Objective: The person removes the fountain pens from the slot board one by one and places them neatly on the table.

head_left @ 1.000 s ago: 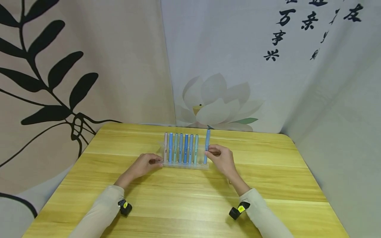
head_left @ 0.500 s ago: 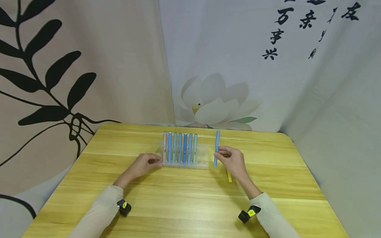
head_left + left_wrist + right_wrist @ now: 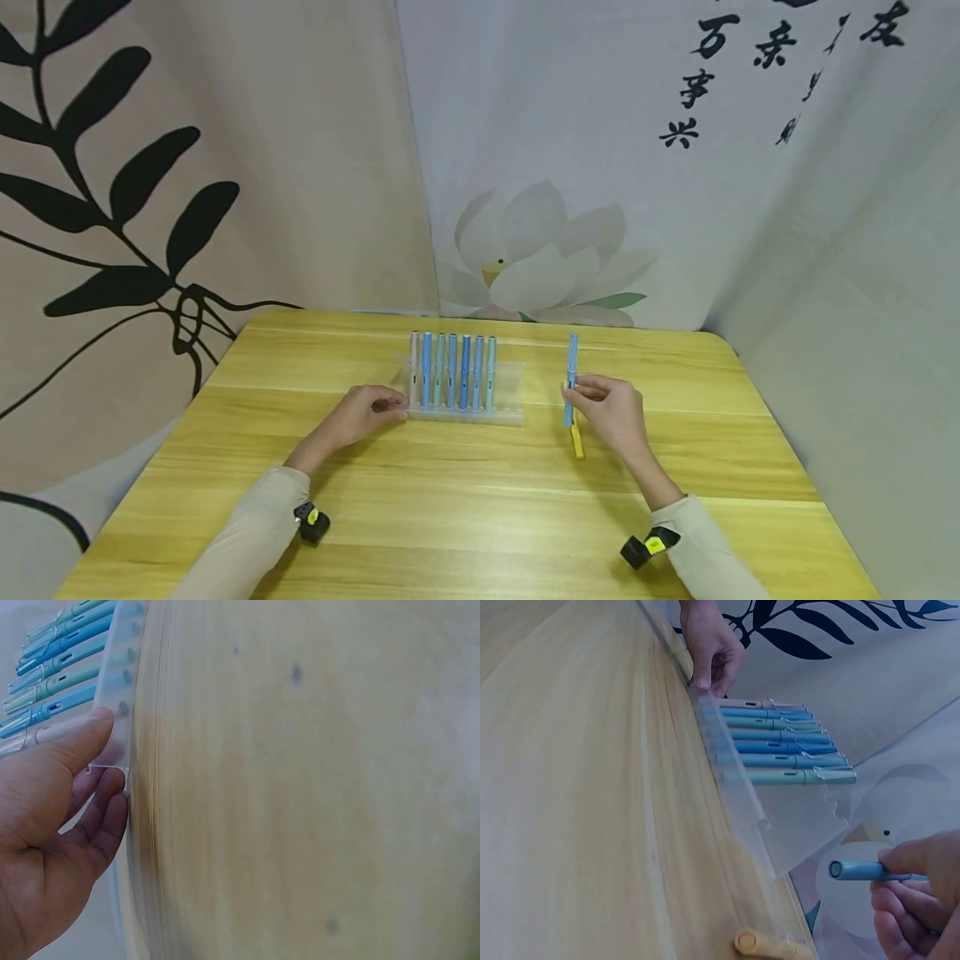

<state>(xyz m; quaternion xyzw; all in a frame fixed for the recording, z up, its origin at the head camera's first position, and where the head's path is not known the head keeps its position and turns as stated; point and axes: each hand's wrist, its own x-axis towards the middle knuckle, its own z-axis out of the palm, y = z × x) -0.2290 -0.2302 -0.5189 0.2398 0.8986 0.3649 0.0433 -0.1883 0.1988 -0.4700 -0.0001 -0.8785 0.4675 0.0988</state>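
L hand: thumb & curled fingers pinch the near L end of the rack. Thumb lies flat on the front strip; fingertips tuck round the end edge.

R hand: thumb & fingers pinch the blue pen mid-barrel. Pen is smooth, cylindrical, w/ a round end face; nearly upright, top tilted slightly to the R. It is clear of the rack, on the R hand's inner side. Contact w/ counter: can't tell.

Rack: thin, clear plastic; flat back panel w/ notched edge, narrow ledge in front. It spans from the L hand toward the R hand, stopping short of the latter. Seven pens stand in it in a parallel row, nearer the L hand: pale pink at the L-hand end, then blues & pale greens. Each has a slim round barrel, cap w/ clip & small dark slot.

Yellow pen: lies on the counter just below the R hand, partly hidden by it. Counter: pale wood-grain, straight streaks, slight sheen.
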